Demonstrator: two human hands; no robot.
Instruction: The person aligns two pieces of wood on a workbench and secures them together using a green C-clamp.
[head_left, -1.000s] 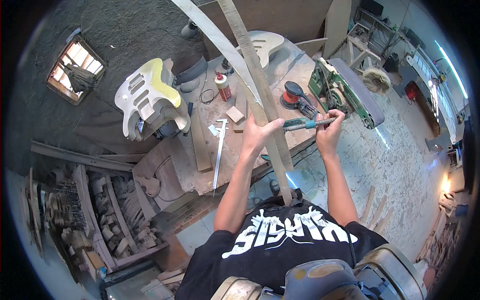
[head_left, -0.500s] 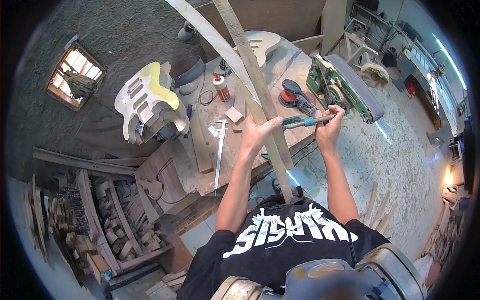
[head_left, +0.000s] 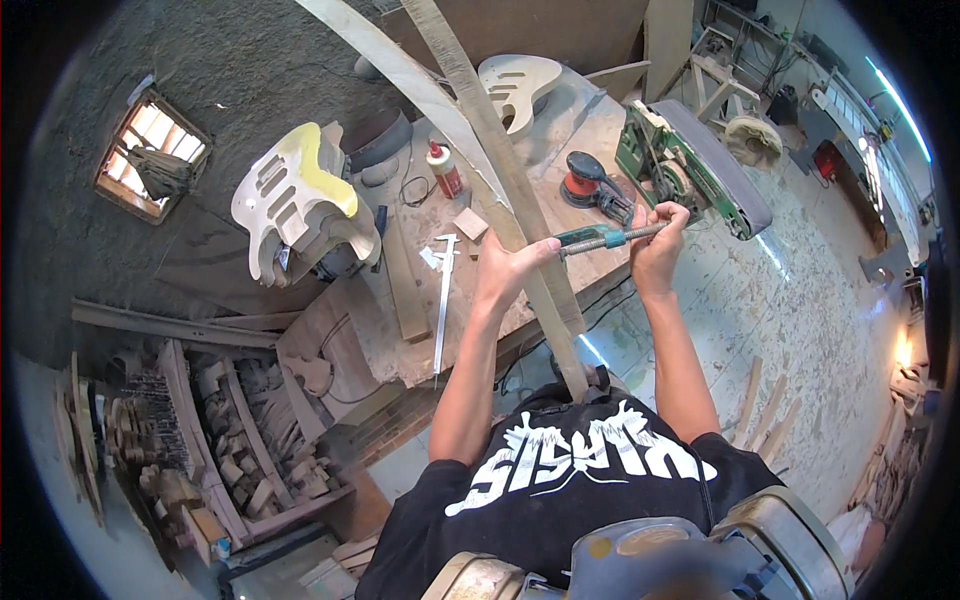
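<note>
Two long wooden strips (head_left: 470,85) cross in front of me, running from my lap up past the workbench. My left hand (head_left: 507,268) is closed round them near mid-length, its thumb lying over the front one. A green G-clamp (head_left: 590,238) with a threaded screw sticks out sideways from the strips, next to that thumb. At the screw's outer end, the fingers of my right hand (head_left: 657,255) are closed on the clamp. Where the clamp's jaw meets the wood is hidden by my left hand and the strips.
On the workbench (head_left: 405,365) lie a caliper (head_left: 444,305), small wood blocks (head_left: 470,225), a red-and-white glue bottle (head_left: 444,170) and an orbital sander (head_left: 583,185). A green belt sander (head_left: 690,165) stands right. Guitar bodies (head_left: 290,195) stand left; an offcut bin (head_left: 245,465) sits lower left.
The strips' upper ends have swung to the left, showing more of the guitar body at the back. Both hands keep their hold, with the clamp shifted only slightly.
</note>
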